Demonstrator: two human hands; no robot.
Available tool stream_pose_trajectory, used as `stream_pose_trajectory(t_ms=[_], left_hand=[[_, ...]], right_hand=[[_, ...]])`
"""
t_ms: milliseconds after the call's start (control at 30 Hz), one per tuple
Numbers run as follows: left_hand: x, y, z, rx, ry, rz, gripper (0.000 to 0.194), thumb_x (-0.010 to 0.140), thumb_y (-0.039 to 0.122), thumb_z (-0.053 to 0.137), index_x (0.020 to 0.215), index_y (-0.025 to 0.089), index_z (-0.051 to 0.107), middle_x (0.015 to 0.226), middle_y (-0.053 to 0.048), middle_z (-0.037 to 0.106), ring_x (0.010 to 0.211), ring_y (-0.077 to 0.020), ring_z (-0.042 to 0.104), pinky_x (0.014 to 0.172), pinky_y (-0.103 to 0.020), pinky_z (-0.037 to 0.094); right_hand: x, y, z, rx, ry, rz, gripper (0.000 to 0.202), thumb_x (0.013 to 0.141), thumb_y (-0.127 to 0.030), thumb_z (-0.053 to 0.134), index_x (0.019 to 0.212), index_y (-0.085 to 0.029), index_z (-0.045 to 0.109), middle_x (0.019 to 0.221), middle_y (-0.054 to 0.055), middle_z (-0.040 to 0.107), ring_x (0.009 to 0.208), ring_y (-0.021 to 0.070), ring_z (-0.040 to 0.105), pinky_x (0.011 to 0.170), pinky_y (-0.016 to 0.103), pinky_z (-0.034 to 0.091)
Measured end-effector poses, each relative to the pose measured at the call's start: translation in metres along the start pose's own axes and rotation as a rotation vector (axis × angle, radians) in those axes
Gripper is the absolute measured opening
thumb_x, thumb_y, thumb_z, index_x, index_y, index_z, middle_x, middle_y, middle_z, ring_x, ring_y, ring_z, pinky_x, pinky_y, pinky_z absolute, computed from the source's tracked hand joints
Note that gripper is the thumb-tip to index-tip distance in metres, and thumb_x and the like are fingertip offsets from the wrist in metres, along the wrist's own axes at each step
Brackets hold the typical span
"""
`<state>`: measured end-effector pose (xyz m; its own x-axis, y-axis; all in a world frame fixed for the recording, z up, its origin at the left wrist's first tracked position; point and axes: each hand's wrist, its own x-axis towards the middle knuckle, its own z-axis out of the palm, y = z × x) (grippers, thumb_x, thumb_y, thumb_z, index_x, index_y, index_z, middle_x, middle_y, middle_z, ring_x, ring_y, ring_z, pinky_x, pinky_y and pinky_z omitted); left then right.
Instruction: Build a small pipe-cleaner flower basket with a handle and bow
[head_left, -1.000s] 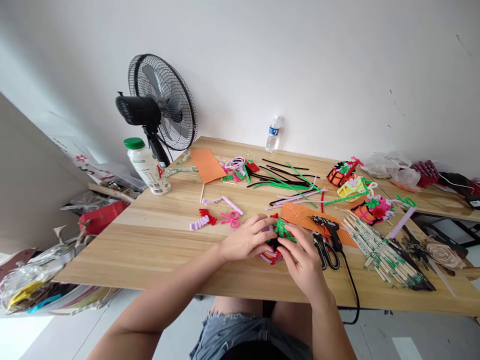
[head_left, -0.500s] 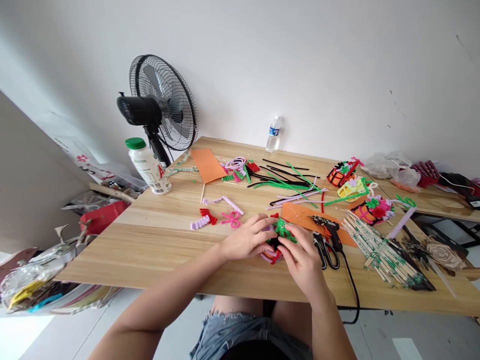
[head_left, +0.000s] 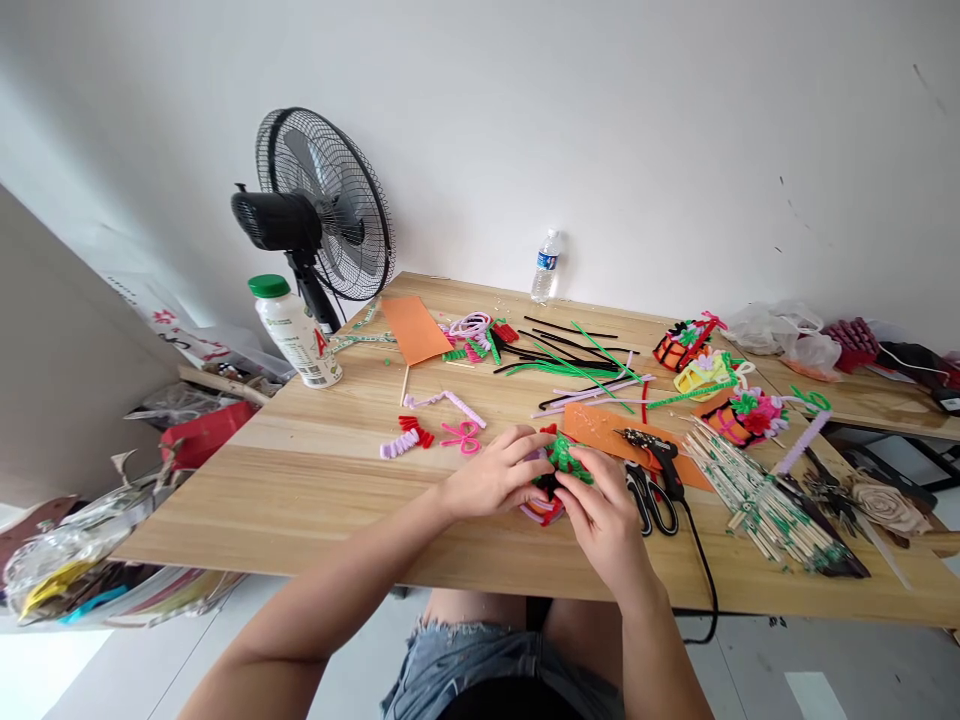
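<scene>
Near the table's front edge, my left hand and my right hand close around a small pipe-cleaner basket with flowers. Green, red, purple and black fuzzy parts show between the fingers, with some orange at its lower side. My left fingers wrap its left side, and my right thumb and fingers pinch at the green flower; much of the basket is hidden. Left of my hands lie a pink pipe-cleaner bow, a coiled purple piece and short red pieces.
A glue gun rests on orange card, beside black scissors; its cord hangs off the front edge. Farther right lie bundled sticks and finished baskets. A white bottle, water bottle and fan stand behind.
My hands stay around the basket in nearly the same place, with only slight finger movement. The whole view has shifted a little; nothing else visibly moved.
</scene>
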<state>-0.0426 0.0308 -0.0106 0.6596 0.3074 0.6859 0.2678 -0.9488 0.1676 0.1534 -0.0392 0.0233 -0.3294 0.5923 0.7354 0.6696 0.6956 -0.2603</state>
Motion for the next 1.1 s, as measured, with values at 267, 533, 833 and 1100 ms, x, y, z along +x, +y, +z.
stream_pose_trajectory(t_ms=[267, 533, 833, 1100], left_hand=[[0.0, 0.0003, 0.0, -0.004, 0.0, -0.004, 0.033, 0.094, 0.04, 0.047, 0.118, 0.017, 0.05, 0.132, -0.019, 0.049, 0.119, -0.0296, 0.042, 0.095, -0.048, 0.046], [0.0003, 0.0002, 0.0003, 0.0, 0.013, 0.009, 0.033, 0.093, 0.039, 0.05, 0.117, 0.016, 0.051, 0.131, -0.02, 0.049, 0.118, -0.0297, 0.042, 0.095, -0.049, 0.046], [0.0002, -0.0003, 0.0006, -0.003, 0.012, 0.005, 0.034, 0.093, 0.04, 0.049, 0.118, 0.017, 0.05, 0.131, -0.02, 0.05, 0.118, -0.0292, 0.043, 0.094, -0.048, 0.046], [0.0002, 0.0, 0.0005, -0.005, 0.013, 0.005, 0.033, 0.094, 0.04, 0.048, 0.117, 0.016, 0.05, 0.131, -0.02, 0.05, 0.117, -0.0295, 0.043, 0.094, -0.049, 0.046]], right_hand=[[-0.0004, -0.0002, 0.0004, -0.005, -0.004, 0.002, 0.021, 0.089, -0.009, 0.057, 0.102, -0.019, 0.069, 0.118, 0.014, 0.061, 0.114, 0.0282, 0.057, 0.095, 0.047, 0.052], [-0.0006, -0.0001, 0.0016, -0.024, -0.006, -0.029, 0.022, 0.087, -0.005, 0.058, 0.103, -0.017, 0.067, 0.119, 0.015, 0.059, 0.115, 0.0284, 0.056, 0.094, 0.048, 0.052], [-0.001, -0.0007, 0.0017, -0.044, -0.02, -0.032, 0.024, 0.088, -0.004, 0.057, 0.105, -0.018, 0.065, 0.12, 0.015, 0.058, 0.116, 0.0285, 0.054, 0.095, 0.049, 0.051], [-0.0009, -0.0013, 0.0016, -0.044, -0.017, -0.021, 0.023, 0.089, -0.007, 0.055, 0.104, -0.019, 0.067, 0.119, 0.015, 0.059, 0.115, 0.0284, 0.056, 0.095, 0.049, 0.052]])
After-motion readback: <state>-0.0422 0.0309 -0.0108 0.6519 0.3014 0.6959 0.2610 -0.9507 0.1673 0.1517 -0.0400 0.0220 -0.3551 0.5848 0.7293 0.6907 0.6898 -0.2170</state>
